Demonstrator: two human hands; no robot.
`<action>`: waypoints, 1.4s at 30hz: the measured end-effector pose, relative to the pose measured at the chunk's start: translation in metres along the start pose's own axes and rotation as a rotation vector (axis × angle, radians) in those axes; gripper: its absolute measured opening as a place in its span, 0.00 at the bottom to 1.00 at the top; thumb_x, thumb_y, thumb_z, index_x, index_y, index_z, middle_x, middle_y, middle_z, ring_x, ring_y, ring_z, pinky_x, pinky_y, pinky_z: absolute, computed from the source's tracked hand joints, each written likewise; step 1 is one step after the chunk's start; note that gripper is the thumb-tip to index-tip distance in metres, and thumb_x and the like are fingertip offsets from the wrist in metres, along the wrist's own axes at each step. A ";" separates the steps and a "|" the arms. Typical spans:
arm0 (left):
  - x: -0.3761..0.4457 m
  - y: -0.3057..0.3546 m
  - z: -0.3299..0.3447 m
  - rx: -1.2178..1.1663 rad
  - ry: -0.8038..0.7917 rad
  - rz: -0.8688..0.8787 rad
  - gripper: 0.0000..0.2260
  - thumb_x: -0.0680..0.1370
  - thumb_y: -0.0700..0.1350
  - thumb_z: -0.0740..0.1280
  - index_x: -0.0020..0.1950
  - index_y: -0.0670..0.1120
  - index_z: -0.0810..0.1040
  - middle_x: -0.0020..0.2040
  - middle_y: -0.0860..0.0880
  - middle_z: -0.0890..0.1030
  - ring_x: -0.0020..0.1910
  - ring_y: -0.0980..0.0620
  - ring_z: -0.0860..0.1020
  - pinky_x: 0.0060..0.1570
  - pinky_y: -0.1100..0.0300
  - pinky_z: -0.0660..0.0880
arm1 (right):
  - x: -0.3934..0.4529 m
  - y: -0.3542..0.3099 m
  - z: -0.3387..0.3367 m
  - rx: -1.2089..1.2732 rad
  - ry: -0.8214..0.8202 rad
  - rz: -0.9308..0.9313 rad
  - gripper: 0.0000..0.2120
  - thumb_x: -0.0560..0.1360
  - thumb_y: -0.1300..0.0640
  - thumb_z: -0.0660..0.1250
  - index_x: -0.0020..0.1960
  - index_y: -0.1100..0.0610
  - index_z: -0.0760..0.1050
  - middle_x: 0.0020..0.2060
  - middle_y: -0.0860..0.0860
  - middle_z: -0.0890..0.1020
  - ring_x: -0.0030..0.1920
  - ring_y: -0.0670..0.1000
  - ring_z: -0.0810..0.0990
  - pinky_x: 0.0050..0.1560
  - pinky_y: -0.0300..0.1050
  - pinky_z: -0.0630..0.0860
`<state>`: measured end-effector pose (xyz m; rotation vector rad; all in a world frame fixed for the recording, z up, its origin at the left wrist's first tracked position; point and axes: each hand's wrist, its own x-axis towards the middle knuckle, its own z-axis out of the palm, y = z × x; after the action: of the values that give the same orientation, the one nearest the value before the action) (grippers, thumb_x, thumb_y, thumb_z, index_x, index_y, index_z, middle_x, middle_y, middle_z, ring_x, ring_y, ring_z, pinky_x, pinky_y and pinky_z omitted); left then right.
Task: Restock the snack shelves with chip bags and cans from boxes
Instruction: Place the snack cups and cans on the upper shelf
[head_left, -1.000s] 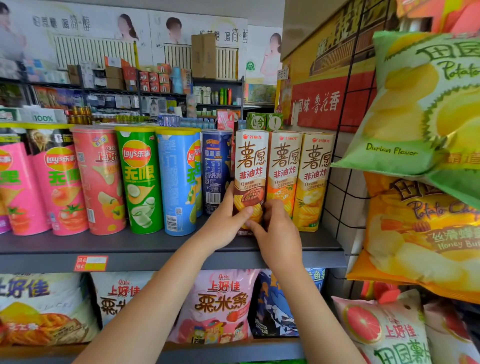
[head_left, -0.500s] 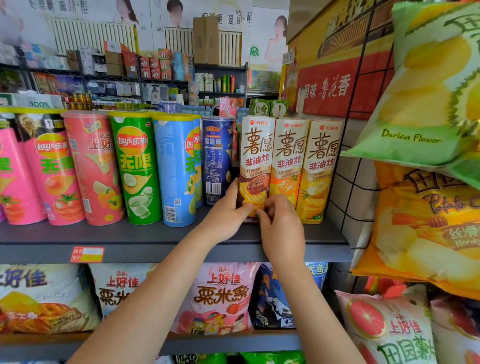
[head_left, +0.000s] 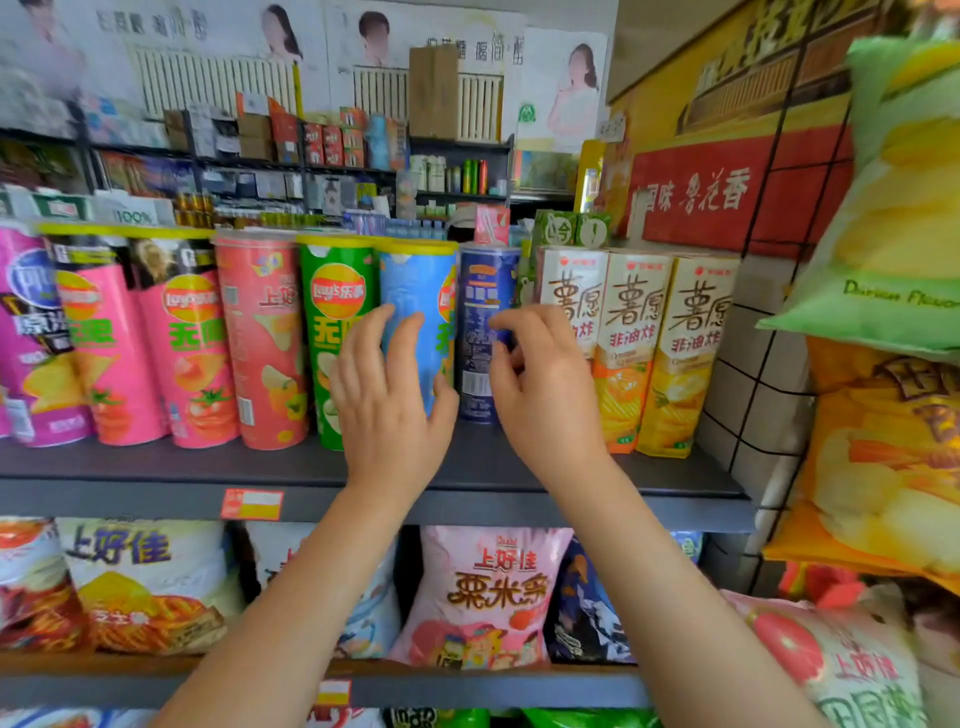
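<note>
Both hands are reaching up in front of the upper shelf (head_left: 156, 462), and neither is holding anything. The left hand (head_left: 387, 400) is spreading its fingers loosely in front of the light blue Lay's can (head_left: 415, 312), while the right hand (head_left: 545, 389) is hovering with relaxed, slightly bent fingers in front of the dark blue can (head_left: 485, 291); whether either hand is touching a can is not clear.

Left of the light blue can, a green Lay's can (head_left: 332, 301) reading "乐事" and "无限" is standing upright, then a salmon-red 上好佳 can (head_left: 260, 343), then 2 pink Lay's cans (head_left: 182, 358) with tomato pictures, and a purple-pink can (head_left: 31, 338) at the frame edge. Right of the dark blue can, 3 tall cartons (head_left: 644, 332) printed "薯愿 非油炸" are standing side by side, the leftmost partly behind the right hand.

An orange and yellow price tag (head_left: 252, 504) is sitting on the shelf's front edge. On the shelf below, a pink 上好佳 bag (head_left: 488, 587) reading "粟米条" is leaning beside other 上好佳 bags (head_left: 140, 566). On the wire rack to the right, a green bag (head_left: 893, 218) marked "Durian Flavor" is hanging above an orange chip bag (head_left: 883, 457). A red sign (head_left: 696, 192) behind the cartons is showing "鲁花香".
</note>
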<state>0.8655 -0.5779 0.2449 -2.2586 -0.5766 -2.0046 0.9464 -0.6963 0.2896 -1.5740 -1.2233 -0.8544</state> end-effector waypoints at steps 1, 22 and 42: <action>-0.002 -0.010 0.001 0.039 -0.046 -0.013 0.26 0.74 0.44 0.69 0.71 0.42 0.70 0.70 0.38 0.71 0.69 0.37 0.68 0.65 0.39 0.68 | 0.013 -0.006 0.007 -0.009 -0.044 0.013 0.13 0.76 0.67 0.64 0.61 0.64 0.76 0.58 0.60 0.75 0.47 0.59 0.79 0.45 0.51 0.76; -0.018 -0.037 0.002 0.047 -0.242 -0.034 0.33 0.73 0.48 0.70 0.77 0.45 0.64 0.75 0.38 0.64 0.75 0.37 0.62 0.71 0.37 0.63 | 0.064 -0.014 0.024 -0.484 -0.013 -0.019 0.11 0.71 0.72 0.69 0.53 0.67 0.76 0.50 0.63 0.78 0.33 0.64 0.77 0.27 0.41 0.54; -0.017 -0.037 -0.002 0.042 -0.262 -0.113 0.36 0.71 0.52 0.74 0.76 0.46 0.66 0.78 0.39 0.60 0.76 0.38 0.58 0.68 0.38 0.63 | 0.055 -0.026 0.013 -0.395 -0.057 0.071 0.18 0.78 0.55 0.68 0.66 0.58 0.69 0.64 0.58 0.72 0.43 0.63 0.79 0.32 0.52 0.76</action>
<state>0.8508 -0.5485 0.2217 -2.5345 -0.7761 -1.7329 0.9352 -0.6654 0.3424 -1.9554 -1.0741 -1.0570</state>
